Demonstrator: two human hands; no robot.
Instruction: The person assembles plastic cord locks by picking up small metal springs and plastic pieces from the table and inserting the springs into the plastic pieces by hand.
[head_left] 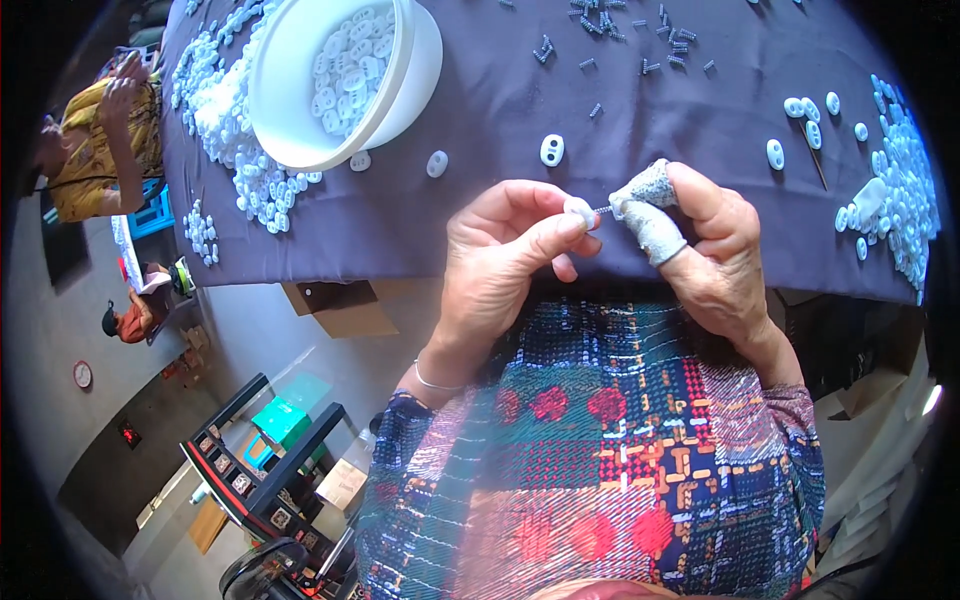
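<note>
Site: workshop. Evidence: cloth-covered worktable [500, 110] heaped with small white plastic parts [220, 105], a tub [424, 75] of more, loose springs [596, 111]; one person in yellow [85, 150], another person in orange [132, 323], both off left; plain grey floor [240, 325], carton [342, 484], round wall clock [82, 374]

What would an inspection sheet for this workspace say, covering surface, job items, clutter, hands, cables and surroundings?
Surface: dark cloth, creased.
Job's things: white oval piece and small spring between the hands; white tub of more ovals.
Clutter: loose ovals heaped left and right; scattered springs beyond the hands; thin rod at right.
Hands: left hand pinches the piece; right hand, thumb and finger wrapped, grips the spring.
Cables: nothing certain.
Surroundings: seated person at left; wall clock.
</note>
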